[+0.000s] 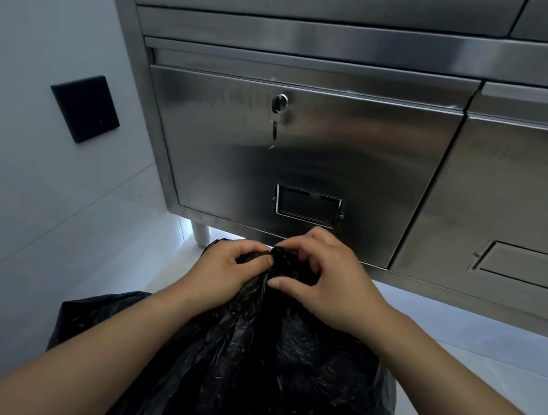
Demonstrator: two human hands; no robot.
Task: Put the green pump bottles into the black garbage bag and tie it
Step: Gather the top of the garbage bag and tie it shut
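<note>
Head view: black garbage bag (267, 361) on the floor, near centre, mouth gathered; contents hidden. Left hand (230, 271) and right hand (322, 278) both pinch the bunched neck. Far behind, steel cabinet (307, 149), key (274, 128) hanging in lock; label holder (307, 206) unreadable.

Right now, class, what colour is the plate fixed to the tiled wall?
Black: the wall plate is a plain dark square, shown in the head view.

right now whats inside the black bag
Cannot be seen. The bag is opaque and its mouth is bunched shut under both hands, left and right. It bulges, but no bottles show.
</note>
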